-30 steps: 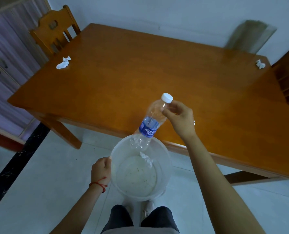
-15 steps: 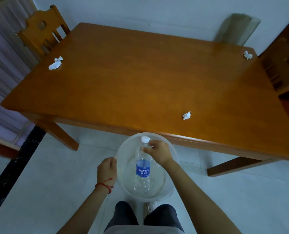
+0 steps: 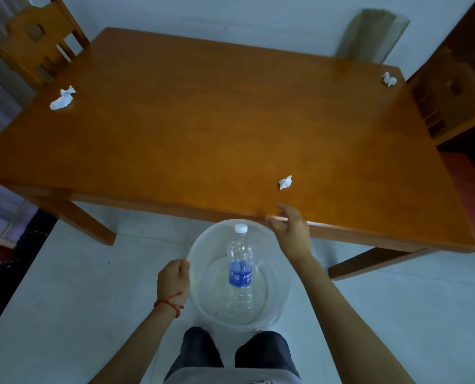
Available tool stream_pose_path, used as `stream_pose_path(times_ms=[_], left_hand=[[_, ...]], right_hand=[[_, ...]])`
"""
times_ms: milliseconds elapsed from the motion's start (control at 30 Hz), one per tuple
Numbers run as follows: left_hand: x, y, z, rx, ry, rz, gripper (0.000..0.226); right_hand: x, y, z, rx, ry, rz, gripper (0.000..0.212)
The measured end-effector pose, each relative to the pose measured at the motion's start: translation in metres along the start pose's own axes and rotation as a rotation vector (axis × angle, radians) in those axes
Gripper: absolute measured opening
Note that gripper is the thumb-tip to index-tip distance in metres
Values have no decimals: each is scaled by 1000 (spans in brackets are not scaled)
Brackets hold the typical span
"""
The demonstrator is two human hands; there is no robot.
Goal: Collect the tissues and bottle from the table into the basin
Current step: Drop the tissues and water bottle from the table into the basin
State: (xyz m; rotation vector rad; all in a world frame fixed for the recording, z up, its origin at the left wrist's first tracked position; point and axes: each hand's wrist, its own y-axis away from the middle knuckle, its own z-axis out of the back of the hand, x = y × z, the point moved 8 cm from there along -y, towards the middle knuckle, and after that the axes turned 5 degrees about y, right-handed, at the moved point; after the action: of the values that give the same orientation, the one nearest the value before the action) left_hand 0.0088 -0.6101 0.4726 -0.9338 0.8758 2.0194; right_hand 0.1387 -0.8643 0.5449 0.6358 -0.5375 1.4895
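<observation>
Now, item by item, with our left hand (image 3: 173, 282) closed on the rim of the basin (image 3: 282, 289), held low in front of our legs, and our right hand (image 3: 291, 231) empty, fingers loosely spread, at the near edge of the bench (image 3: 203, 128).

Bottle (image 3: 240, 268): clear ribbed plastic, white cap, blue label; lies inside the basin, cap toward the bench. Collected.

Basin: round, translucent white plastic, smooth wall, speckled floor.

Near tissue (image 3: 285, 182): small crumpled white wad, just beyond our right hand. We judge this the step in hand. Best done by a light pinch from above, the basin kept right under the bench edge so the wad drops only a short way.

Left tissues (image 3: 62, 97): a larger crumpled pair, far left, near the wooden chair (image 3: 36, 45).

Far tissue (image 3: 389, 79): small wad at the far right corner. Both lots probably call for walking round with the basin.

Bench: glossy orange-brown wood, flat, slippery-looking; paper should lift freely.
</observation>
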Motion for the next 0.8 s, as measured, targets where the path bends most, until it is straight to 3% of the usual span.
stream_pose_path(times_ms=[133,333,800], left_hand=[[-4,8,-17,-72,2,36,45],[-3,25,-44,-191,11,130,46],[-21,32,-58,-307,11,160,44]], right_hand=[[-32,-36,24,-45,-40,-25,45],[-63,-90,27,52,15,4,48],[-65,-167,-18,243,188,129,49]])
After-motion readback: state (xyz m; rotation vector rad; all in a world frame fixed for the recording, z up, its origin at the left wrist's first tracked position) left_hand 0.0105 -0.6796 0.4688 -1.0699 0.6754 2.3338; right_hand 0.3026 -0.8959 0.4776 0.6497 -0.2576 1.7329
